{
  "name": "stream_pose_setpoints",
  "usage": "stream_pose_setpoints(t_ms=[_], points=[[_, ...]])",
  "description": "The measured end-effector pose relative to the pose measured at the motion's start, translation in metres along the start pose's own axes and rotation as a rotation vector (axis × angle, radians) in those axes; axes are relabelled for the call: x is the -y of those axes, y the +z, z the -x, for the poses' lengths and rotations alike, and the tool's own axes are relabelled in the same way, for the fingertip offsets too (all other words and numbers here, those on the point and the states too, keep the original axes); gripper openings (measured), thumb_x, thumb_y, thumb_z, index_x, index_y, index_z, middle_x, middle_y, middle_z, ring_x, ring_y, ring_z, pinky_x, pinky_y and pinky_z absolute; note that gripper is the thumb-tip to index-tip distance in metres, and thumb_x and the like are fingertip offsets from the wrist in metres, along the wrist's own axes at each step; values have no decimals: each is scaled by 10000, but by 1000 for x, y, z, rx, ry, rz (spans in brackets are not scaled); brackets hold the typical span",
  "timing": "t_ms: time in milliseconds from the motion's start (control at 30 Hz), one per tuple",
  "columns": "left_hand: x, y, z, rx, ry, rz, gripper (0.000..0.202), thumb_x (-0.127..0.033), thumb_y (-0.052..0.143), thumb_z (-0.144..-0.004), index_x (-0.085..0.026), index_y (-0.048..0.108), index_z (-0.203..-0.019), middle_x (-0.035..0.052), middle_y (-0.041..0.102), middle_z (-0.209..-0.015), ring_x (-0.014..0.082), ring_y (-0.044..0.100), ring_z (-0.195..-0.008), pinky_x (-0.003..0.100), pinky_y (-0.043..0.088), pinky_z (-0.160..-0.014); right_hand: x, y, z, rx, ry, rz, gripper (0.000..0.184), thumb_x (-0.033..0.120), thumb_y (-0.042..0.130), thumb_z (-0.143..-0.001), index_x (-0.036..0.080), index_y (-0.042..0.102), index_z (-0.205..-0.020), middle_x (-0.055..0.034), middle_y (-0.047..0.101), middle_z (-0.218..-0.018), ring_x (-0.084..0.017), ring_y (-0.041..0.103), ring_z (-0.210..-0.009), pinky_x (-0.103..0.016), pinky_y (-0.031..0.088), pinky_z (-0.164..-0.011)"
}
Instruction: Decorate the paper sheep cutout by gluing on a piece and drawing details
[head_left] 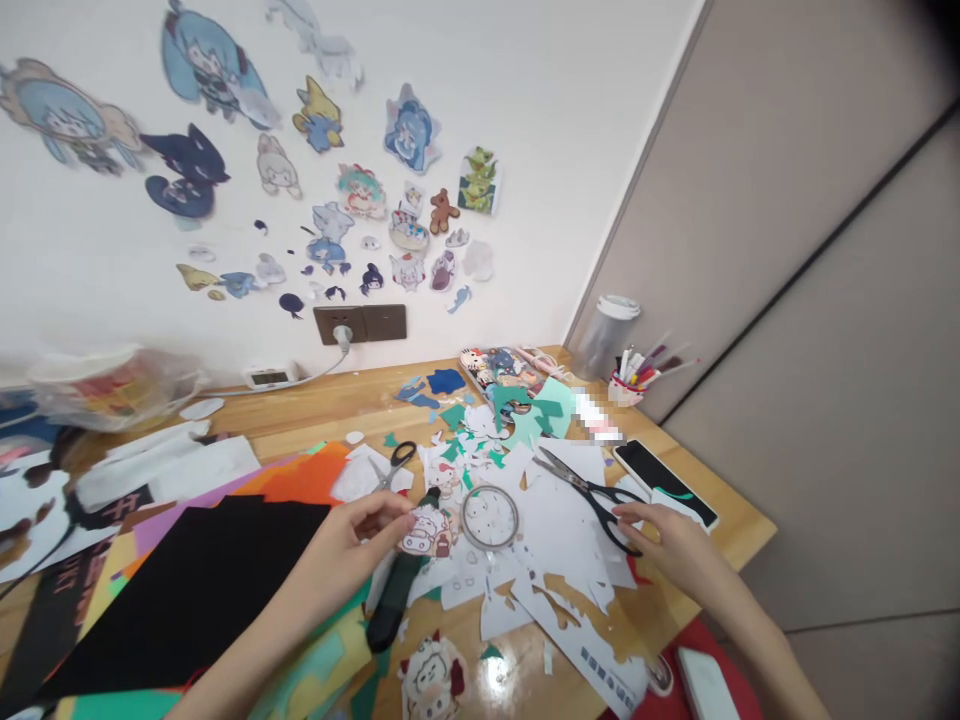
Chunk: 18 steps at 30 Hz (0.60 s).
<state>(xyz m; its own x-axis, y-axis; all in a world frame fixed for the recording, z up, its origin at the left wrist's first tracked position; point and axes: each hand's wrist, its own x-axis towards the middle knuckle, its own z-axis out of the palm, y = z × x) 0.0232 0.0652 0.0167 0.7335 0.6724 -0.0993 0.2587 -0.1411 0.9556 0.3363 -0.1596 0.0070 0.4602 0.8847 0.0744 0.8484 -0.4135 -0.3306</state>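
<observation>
My left hand (352,552) pinches a small cartoon cutout (425,532) between thumb and fingers, just above the desk. My right hand (667,545) rests on the handles of large black scissors (592,490) that lie open on white paper scraps; its fingers curl onto the handle loops. A roll of clear tape (489,516) lies between the two hands. A dark green glue gun (401,585) lies under the left hand's fingers.
Small scissors (394,462) lie behind the left hand. Black, orange and green paper sheets (202,580) cover the left desk. A phone (664,480), a pen cup (630,385) and a grey tumbler (607,335) stand at right. Stickers cover the wall (322,190).
</observation>
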Motion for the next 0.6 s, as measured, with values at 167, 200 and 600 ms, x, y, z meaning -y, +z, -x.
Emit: stream_pose_setpoints(t_ms=[167,200,600], points=[[-11,10,-21,-1,44,52,360,-515,544,-762,-158,518,-805,-14,483,-680,109,463,-608,230,377,-586,51,32,1,112,-247,-75,245,180,506,-851,194,644,-1052,-66,642,-1084,-183,595,-1001,-322,480,-889],[-13,13,-25,3,51,54,355,-513,519,-774,-161,499,-813,-21,460,-678,104,453,-595,226,373,-573,66,42,-3,119,-293,-86,284,148,525,-831,181,622,-1095,-75,620,-1122,-180,571,-1037,-322,460,-921],[-27,15,-27,126,214,-163,198,-392,531,-823,-205,580,-779,63,484,-1240,247,409,-1193,381,248,-1030,133,33,-58,219,-388,-410,119,192,410,-917,162,518,-877,-52,589,-866,-183,512,-842,-368,398,-794]])
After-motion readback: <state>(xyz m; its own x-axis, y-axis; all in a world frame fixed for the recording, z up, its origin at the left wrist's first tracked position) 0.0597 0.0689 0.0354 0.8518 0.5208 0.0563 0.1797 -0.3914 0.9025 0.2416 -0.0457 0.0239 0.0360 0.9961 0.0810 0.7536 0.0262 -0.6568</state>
